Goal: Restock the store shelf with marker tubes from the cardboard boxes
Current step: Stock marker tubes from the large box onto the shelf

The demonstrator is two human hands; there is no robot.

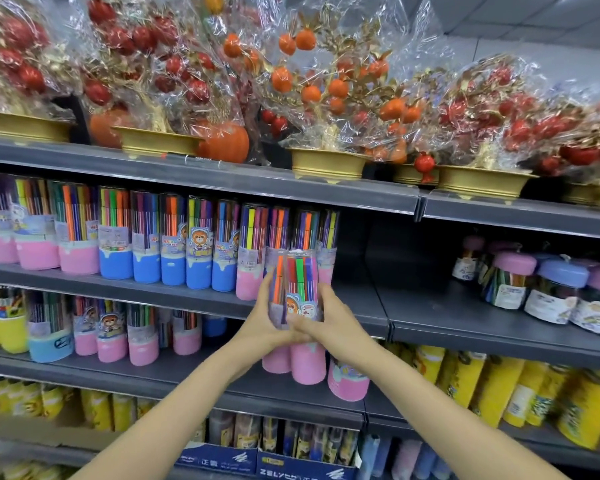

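Labels on shelved tubes read partly "WATER COLOR PEN"; other print too blurred to read. Marker tube, clear with a cartoon bear sticker, is held upright in front of the middle shelf, just right of the row of marker tubes. Left hand wraps its left side, fingers curled round it. Right hand grips the right side and lower front, fingers clamped on it. Pink-based tubes stand on the shelf below.

Both hands, left and right, around pink-based marker tubes before the shelf.
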